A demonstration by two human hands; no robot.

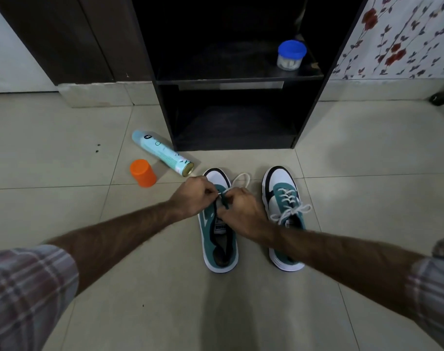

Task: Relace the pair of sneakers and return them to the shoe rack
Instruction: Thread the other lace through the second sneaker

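Note:
Two teal, white and black sneakers stand side by side on the tiled floor, toes toward the black shoe rack (309, 115). The right sneaker (284, 216) is laced, with a white bow on top. Over the left sneaker (218, 239), near its toe end, both hands work close together. My left hand (193, 196) pinches the white lace (242, 179), and my right hand (241, 211) pinches it too. A loop of that lace arcs past the toe. The eyelets under my hands are hidden.
A light blue spray can (161, 153) lies on the floor left of the rack, with its orange cap (143, 173) beside it. A blue-lidded jar (290, 55) stands on the rack's upper shelf. Floral wallpaper covers the wall at right.

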